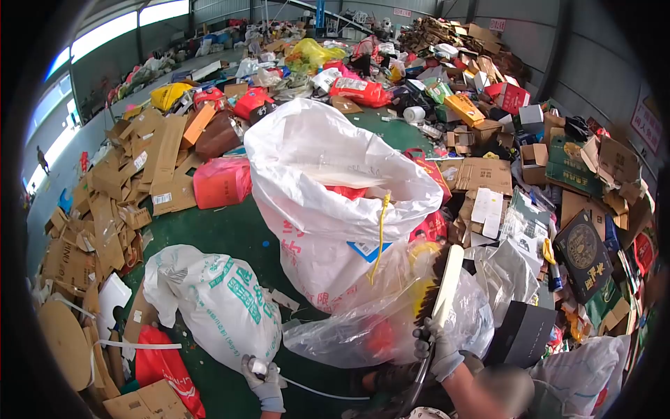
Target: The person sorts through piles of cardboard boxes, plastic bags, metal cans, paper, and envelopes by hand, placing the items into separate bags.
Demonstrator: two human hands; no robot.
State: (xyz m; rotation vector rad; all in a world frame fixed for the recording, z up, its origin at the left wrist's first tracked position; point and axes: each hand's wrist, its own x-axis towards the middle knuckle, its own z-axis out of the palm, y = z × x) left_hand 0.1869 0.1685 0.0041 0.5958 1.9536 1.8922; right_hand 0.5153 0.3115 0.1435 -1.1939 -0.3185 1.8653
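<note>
My left hand (262, 385), in a light grey glove, is closed around a small white thing (259, 367) whose kind I cannot make out. It is at the lower edge of a stuffed white woven sack (216, 300) with green print. My right hand (441, 355), gloved too, grips a brush (447, 286) with a long cream back and dark bristles, tilted upward. Behind the brush lies a clear plastic bag (363, 332). Beyond it stands a large white woven sack (307, 244) with its mouth gaping, red and white material inside, and a yellow cord (380, 237) hanging over its rim.
Flattened cardboard (164, 160) is heaped on the left, with a red bag (222, 183) beside it. Mixed boxes and packaging pile up on the right, including a black box (520, 334). A white strap (324, 395) lies on the green floor (188, 227) near my left hand.
</note>
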